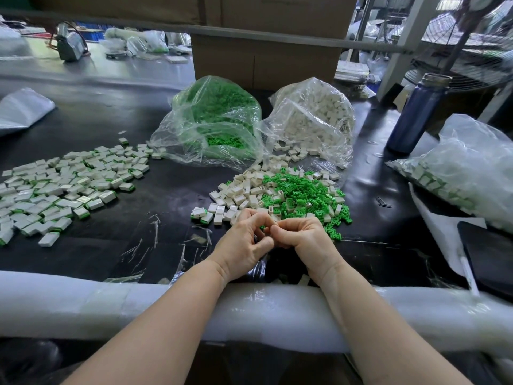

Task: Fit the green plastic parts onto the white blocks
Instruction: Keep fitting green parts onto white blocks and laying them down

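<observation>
From the head camera, the left hand [244,241] and right hand [301,236] meet fingertip to fingertip just this side of the loose pile of green plastic parts [302,194] and white blocks [244,190]. Both hands are curled tight, pinching something small between them; what it is I cannot tell, as the fingers hide it. The pile lies straight ahead, touching the knuckles, slightly nearer the right hand. The green bits look like small pronged clips, the blocks like hollow rectangular shells. Finished pieces [63,184] are spread well off to the left.
</observation>
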Motion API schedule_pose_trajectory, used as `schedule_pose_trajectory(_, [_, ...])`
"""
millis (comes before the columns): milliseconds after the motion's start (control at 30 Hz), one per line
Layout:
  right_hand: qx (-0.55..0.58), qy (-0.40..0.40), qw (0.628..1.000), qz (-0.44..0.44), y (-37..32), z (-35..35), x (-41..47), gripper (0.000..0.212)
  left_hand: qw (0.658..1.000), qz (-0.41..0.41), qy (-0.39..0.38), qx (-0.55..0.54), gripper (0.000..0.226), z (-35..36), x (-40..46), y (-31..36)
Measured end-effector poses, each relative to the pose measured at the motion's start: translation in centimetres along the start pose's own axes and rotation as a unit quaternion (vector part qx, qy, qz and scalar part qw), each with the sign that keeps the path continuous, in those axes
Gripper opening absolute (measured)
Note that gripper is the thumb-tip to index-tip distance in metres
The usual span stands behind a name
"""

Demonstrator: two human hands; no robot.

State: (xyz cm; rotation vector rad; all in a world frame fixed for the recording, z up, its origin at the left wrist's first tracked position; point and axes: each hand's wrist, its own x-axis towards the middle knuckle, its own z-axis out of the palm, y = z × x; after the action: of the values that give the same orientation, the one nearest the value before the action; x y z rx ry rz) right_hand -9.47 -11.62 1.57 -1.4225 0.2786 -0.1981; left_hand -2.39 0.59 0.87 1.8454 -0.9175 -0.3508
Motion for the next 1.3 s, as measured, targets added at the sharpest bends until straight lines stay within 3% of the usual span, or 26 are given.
schedule_pose_trajectory(267, [-0.027,-0.009,0.999,-0.039,0.2,0.0,-0.1,0.014,0.999,0.006,0.035,-0.032,0.024,-0.2,-0.1,0.2])
schedule_pose_trajectory(367, [-0.031,0.050,0.996,-0.064,0.3,-0.1,0.1,0.012,0.997,0.004,0.069,-0.040,0.015,-0.3,0.0,0.0])
schedule_pose_trajectory(500, [-0.090,0.086,0.987,-0.104,0.3,-0.2,0.2,0.012,0.997,-0.007,0.070,-0.025,0.003,-0.2,0.1,-0.1])
schedule_pose_trajectory(633, [-0.162,0.094,0.975,-0.117,0.6,-0.2,0.5,0.021,0.998,-0.005,0.065,-0.002,0.009,-0.2,0.2,-0.1])
schedule_pose_trajectory(833, [-0.233,0.100,0.960,-0.117,1.0,0.0,0.8,0.014,0.996,-0.009,0.089,0.015,0.006,-0.2,0.2,-0.3])
schedule_pose_trajectory(967, [-0.243,0.171,0.943,-0.147,0.7,-0.3,0.5,0.009,0.981,-0.029,0.191,-0.029,0.006,-0.2,0.2,-0.4])
schedule_pose_trajectory(1133, [-0.270,0.230,0.923,-0.152,0.6,-0.5,0.4,0.008,0.906,-0.090,0.414,0.023,0.019,-1.4,0.2,-1.1])
schedule_pose_trajectory(1200, [-0.287,0.249,0.914,-0.145,0.7,-0.6,0.5,0.008,0.883,-0.114,0.451,0.063,0.022,-1.8,0.2,-1.4])
schedule_pose_trajectory(1300, [-0.317,0.273,0.899,-0.131,0.8,-0.8,0.6,0.011,0.877,-0.152,0.448,0.082,0.028,-1.9,0.3,-1.6])
